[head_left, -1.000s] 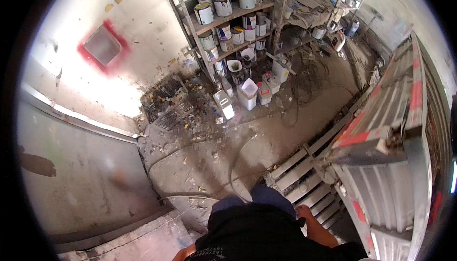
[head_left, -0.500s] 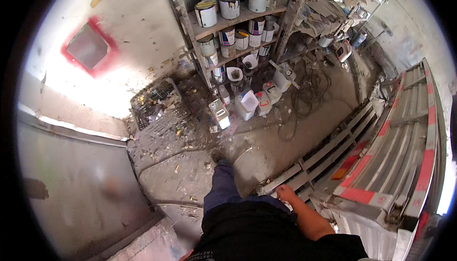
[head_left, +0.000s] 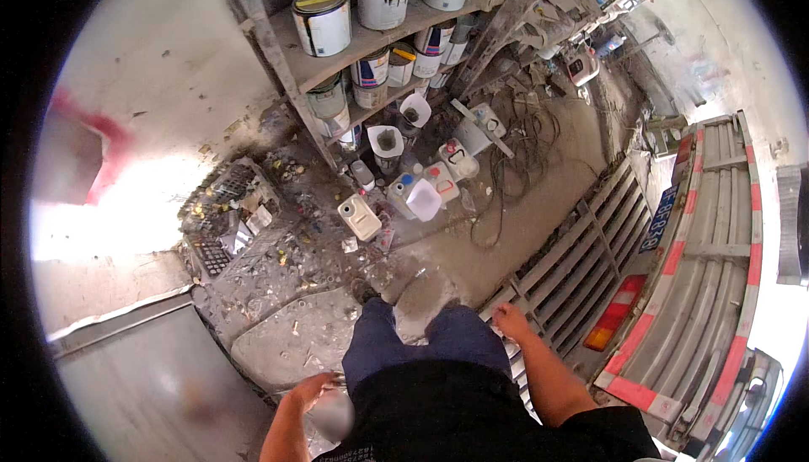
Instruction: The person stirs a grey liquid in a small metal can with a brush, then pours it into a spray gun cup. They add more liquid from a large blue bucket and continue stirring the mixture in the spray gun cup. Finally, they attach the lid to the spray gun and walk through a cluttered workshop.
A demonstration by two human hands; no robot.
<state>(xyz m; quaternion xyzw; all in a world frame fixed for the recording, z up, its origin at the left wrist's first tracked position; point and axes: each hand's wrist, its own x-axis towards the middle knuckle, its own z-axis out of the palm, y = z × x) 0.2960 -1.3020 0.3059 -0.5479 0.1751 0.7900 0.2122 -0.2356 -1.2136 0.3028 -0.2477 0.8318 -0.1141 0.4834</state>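
My left hand (head_left: 313,388) is at the lower left beside my thigh, its fingers bent inward. A blurred grey rounded patch (head_left: 334,416) shows just below it; I cannot make out whether the hand holds it. Right of my other thigh, my right hand (head_left: 510,321) is closed with curled fingers, and whatever is in it is hidden. Nearest to that hand is the dusty slatted metal frame (head_left: 581,247) at the back of a truck. On the floor ahead stand a cream jerrycan (head_left: 360,216), a white container (head_left: 424,199) and a canister with a red cap (head_left: 442,181).
A shelf rack (head_left: 295,100) of paint cans (head_left: 322,24) rises ahead. Left of it lies a black crate (head_left: 215,256) with litter around. Coiled hoses (head_left: 527,154) lie on the floor. The truck's tailgate (head_left: 708,268) with red-white strips fills the right; a metal panel (head_left: 160,378) stands lower left.
I have moved forward, so the shelf and containers look nearer. My left hand has come into view, and both legs now show. My right hand stays beside my thigh, fingers still curled.
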